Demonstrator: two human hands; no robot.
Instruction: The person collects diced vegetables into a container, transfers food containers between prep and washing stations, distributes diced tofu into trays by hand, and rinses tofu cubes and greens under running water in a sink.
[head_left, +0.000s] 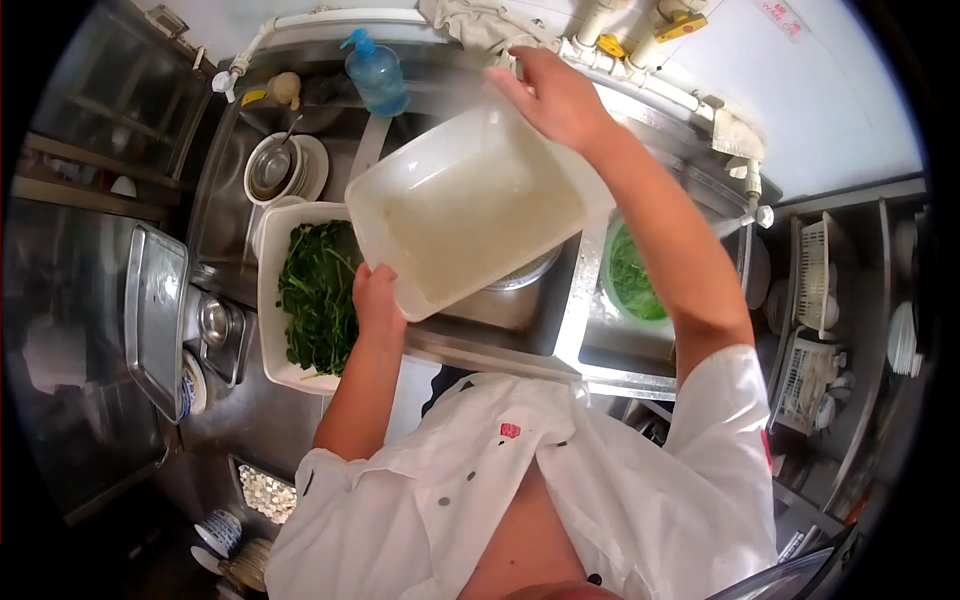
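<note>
My left hand (375, 300) is closed on the near left edge of a large white plastic tub (470, 215). The tub is tilted over the sink, and its inside looks wet, with a little cloudy liquid. Directly left of that hand, a white bin (270, 345) holds dark leafy greens (315, 300). My right hand (560, 105) reaches past the tub's far edge to the pipework at the wall. Its fingers are bent toward the thumb around something small and pale that I cannot make out; blur smears the area beside it.
A blue pump bottle (377, 80) stands on the sink's back ledge. Stacked bowls (272, 170) sit in the left basin. Shredded greens in a green basket (635, 280) are in the right basin. White pipes (650, 85) run along the wall. A metal tray (155, 310) lies at left.
</note>
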